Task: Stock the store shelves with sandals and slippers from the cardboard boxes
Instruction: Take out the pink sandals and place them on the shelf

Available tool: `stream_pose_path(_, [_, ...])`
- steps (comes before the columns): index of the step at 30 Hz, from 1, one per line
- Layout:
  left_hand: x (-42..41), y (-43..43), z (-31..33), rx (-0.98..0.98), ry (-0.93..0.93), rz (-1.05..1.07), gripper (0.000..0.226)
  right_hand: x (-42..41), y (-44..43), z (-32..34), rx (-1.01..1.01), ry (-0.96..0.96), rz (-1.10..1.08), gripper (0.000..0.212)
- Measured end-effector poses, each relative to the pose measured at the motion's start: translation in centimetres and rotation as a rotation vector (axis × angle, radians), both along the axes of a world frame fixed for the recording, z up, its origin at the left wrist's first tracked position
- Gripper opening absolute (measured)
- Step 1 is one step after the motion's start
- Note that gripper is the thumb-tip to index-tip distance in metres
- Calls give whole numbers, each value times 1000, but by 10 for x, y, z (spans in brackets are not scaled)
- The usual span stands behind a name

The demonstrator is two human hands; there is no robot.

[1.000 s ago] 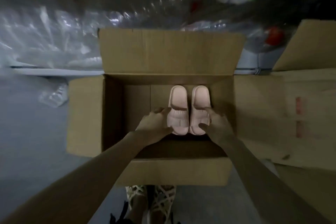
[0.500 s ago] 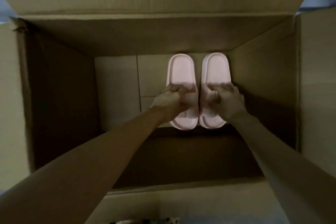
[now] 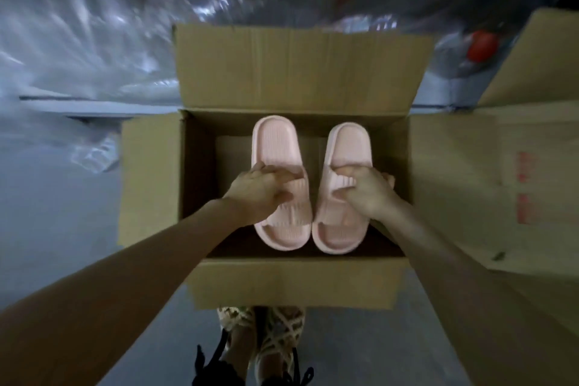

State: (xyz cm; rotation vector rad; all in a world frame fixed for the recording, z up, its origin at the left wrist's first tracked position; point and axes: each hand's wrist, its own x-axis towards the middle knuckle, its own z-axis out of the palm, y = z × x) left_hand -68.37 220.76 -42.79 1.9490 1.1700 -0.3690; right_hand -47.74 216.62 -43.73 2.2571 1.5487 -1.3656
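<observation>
Your left hand (image 3: pixel 261 194) and right hand (image 3: pixel 369 193) each clench a pink slipper's (image 3: pixel 277 147) strap (light, squashy foam, probably), the best hold.

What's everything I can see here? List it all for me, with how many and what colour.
Pink slippers: two, pale pink, side by side over the open box, one gripped in each hand.
Cardboard box: one, brown, open, flaps spread, in the middle of the view.
Second cardboard box: one, brown with red print, to the right, partly out of view.
Clear plastic wrapping: a blurred heap, shiny and see-through, behind the boxes; count cannot be told.
Floor: grey, under the boxes.
Left hand: closed on the strap of the left slipper.
Right hand: closed on the strap of the right slipper.
Feet: two, in pale strappy footwear, at the bottom edge.
</observation>
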Motion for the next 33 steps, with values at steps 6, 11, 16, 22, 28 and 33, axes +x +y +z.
stream_pose_path(6, [-56,5,221,125,42,52,42,-44,27,216,-61,103,40,54])
stream_pose_path(11, [-101,11,428,258,-4,131,38,-78,59,428,68,103,240,56])
stream_pose_path(16, [-147,12,609,420,-50,218,34,-121,71,616,253,55,452,44])
stream_pose_path(22, [-200,0,781,501,-108,278,18,-179,72,797,414,-42,688,23])
stream_pose_path(28, [-251,-10,912,602,-185,361,21,-234,75,938,604,34,688,25])
stream_pose_path(33, [-301,14,975,703,-228,376,12,-285,94,1008,783,75,667,21])
